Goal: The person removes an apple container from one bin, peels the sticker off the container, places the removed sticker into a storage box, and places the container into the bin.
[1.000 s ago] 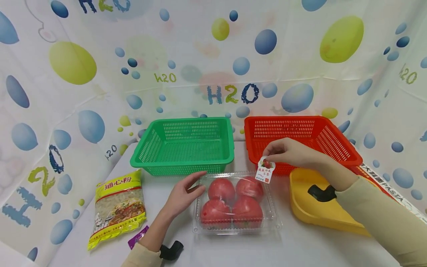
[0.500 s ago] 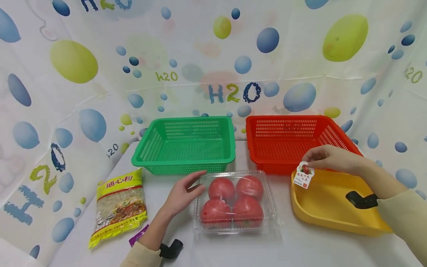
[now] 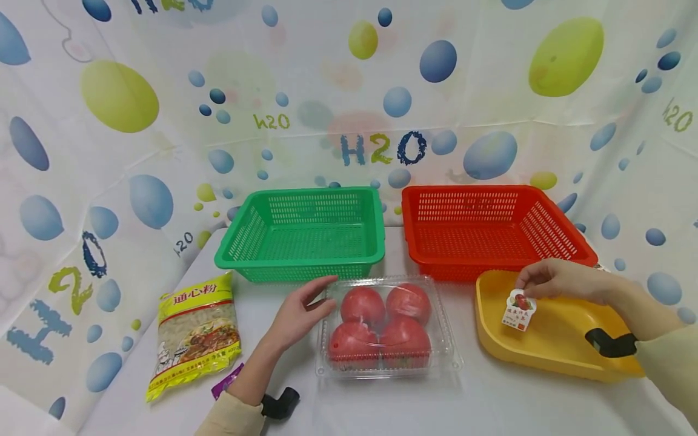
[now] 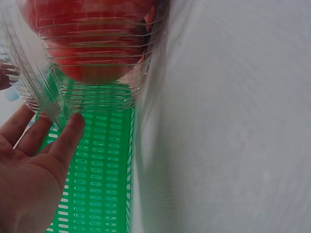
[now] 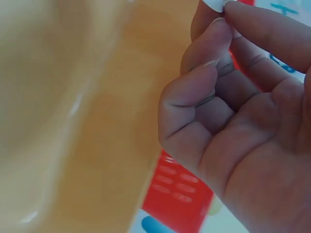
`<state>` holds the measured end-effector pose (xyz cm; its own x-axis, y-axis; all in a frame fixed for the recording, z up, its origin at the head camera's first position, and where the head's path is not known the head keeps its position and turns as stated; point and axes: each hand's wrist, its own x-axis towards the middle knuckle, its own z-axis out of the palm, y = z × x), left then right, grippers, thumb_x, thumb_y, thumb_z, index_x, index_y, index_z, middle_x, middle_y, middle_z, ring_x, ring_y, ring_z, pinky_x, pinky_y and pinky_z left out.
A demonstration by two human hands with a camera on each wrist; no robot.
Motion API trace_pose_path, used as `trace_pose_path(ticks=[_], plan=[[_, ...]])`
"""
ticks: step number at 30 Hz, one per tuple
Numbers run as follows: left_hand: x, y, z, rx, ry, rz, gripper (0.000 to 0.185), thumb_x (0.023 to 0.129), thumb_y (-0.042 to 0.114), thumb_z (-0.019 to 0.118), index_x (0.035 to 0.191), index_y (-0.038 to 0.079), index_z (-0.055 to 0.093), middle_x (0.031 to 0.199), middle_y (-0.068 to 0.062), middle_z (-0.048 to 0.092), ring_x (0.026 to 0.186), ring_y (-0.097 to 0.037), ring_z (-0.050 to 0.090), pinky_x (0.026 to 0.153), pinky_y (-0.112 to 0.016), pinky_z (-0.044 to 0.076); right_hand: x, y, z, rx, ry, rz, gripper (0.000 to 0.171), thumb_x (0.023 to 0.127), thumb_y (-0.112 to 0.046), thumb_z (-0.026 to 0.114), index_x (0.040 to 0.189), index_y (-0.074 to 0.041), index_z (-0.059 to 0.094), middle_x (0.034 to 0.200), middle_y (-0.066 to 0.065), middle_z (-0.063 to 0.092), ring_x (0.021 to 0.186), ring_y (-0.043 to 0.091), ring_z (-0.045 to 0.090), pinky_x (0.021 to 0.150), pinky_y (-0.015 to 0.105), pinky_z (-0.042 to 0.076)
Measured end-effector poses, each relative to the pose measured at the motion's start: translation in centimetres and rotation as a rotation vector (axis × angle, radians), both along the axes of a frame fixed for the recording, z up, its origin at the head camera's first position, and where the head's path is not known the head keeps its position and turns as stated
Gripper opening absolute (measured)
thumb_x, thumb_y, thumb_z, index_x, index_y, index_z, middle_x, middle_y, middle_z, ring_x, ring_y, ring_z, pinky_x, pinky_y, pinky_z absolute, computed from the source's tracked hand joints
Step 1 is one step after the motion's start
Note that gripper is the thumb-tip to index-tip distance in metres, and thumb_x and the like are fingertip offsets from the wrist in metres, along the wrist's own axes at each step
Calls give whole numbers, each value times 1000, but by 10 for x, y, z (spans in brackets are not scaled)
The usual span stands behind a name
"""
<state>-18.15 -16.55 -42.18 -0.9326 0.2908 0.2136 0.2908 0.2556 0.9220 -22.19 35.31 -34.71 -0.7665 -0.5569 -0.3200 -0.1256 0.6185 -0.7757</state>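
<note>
My right hand pinches a small white label printed with red fruit and Chinese characters, holding it over the yellow tray. In the right wrist view, a white edge of the label shows between thumb and finger, the other fingers curled in. At the middle of the table sits a clear plastic clamshell box, closed over several round red fruits. My left hand lies at the box's left side with loosely spread fingers. Its fingertips are right at the box's ribbed edge in the left wrist view.
Behind the box stand a green basket and a red basket. To the left lies a yellow bag of pasta, with a purple packet partly behind my left forearm. A patterned curtain hangs at the back.
My right hand has carried the label right and down, from above the box's corner and the red basket to over the yellow tray. The left hand has stayed beside the box.
</note>
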Motion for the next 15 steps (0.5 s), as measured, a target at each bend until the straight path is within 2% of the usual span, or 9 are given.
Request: trace_pose_path(ticks=[8, 15], plan=[[0, 0, 0, 11, -8, -1, 49, 95, 7, 70, 142, 2, 56, 148, -15, 51, 143, -34, 38, 108, -39, 42, 2, -8, -21, 72, 12, 12, 15, 96, -10, 67, 109, -3, 66, 96, 9, 63, 80, 26, 56, 66, 25, 45], [1, -1, 1, 23, -6, -8, 49, 96, 7, 69, 142, 1, 55, 148, -16, 51, 143, -34, 38, 108, -39, 41, 4, -11, -28, 116, 8, -17, 21, 95, -14, 68, 114, -5, 68, 100, 8, 62, 81, 25, 55, 65, 25, 45]])
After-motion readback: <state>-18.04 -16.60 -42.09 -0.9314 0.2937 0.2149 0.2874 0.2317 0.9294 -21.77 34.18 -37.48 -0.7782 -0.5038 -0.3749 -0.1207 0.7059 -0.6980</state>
